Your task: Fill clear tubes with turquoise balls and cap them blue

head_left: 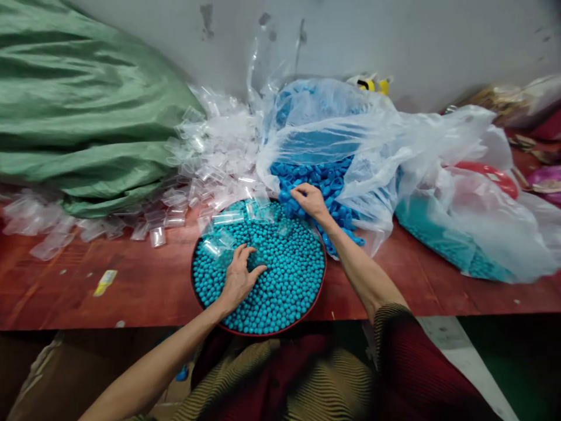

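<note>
Take the tray [324, 275] as your landmark: it sits at the front of the desk [144, 286], its red rim around a bed of turquoise beads [280, 292]. Your left hand [239, 273] is over the beads, left of the tray's middle, thumb and fingers apart in a loose curve. A dim patch shows in that gap, and I cannot tell whether this grip has hold of something clear or just spans the beads. Your right hand [312, 200] is at the tray's far right rim, its grip drawn nearly together at the fingertips; whether a piece is pinched there cannot be told.

The key relation is from your right grip to the blue pieces [309, 175]: they lie right at its fingertips, and the heap spreads beyond the tray's far right side, back into the mouth of a milky plastic bag [372, 199]. Your right hand is plainly the nearer one to them; your left has the beads beneath it. A clear plastic piece [228, 218] rests at the tray's far left, beyond your left fingertips, its long axis roughly crosswise. A heap of clear plastic [223, 155] lies past the tray's far left rim.
</note>
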Available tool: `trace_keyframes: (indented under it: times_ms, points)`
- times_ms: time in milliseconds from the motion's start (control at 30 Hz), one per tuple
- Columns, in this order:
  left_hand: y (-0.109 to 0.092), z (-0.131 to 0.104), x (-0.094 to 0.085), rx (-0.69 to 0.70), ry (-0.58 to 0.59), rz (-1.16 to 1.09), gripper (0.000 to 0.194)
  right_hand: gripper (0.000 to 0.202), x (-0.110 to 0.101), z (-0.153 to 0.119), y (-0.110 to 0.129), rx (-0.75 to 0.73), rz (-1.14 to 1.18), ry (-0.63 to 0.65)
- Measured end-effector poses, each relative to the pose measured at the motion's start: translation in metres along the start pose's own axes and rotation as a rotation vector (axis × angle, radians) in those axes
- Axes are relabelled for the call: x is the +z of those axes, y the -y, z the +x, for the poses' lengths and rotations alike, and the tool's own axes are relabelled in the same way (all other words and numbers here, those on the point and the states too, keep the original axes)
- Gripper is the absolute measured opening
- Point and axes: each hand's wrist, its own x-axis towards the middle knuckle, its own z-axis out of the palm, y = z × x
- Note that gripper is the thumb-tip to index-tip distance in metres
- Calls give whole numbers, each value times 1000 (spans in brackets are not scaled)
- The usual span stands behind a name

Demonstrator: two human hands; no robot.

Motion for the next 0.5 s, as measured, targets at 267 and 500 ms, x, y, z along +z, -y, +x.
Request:
trace_keyframes:
  times_ms: [267,500]
  points:
    - [5,2,2,24,-1,70,36,23,-14,-60,45,-270,-164,-28]
    - [5,1,4,37,-7,64,37,65,-88,-163,-39,488,-439,-660]
